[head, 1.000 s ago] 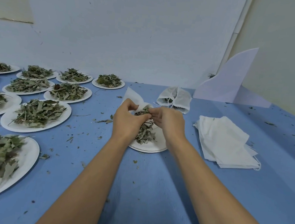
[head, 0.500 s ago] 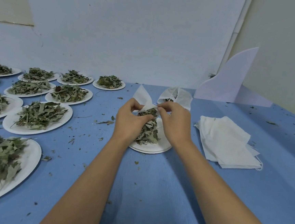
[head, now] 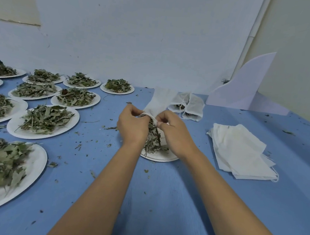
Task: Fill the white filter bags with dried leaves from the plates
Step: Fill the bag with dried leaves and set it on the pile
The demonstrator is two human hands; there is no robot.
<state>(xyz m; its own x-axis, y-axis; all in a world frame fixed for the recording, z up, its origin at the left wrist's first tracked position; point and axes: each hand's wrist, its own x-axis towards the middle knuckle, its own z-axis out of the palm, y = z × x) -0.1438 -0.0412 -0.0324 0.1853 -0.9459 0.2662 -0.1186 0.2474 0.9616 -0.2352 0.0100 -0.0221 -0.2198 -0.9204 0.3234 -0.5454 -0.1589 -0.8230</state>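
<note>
White filter bag [head: 160, 102] upright (mouth down) | left hand [head: 132, 126], right hand [head: 175, 134] pinching

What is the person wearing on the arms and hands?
Nothing visible. The left hand and the right hand have no gloves, and no ring or watch shows. The left forearm and the right forearm are bare down to the picture's lower edge; no sleeve is in view.

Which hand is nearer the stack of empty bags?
Right. The right hand is left of the stack of empty bags; the left hand is farther left, across the held bag.
</note>
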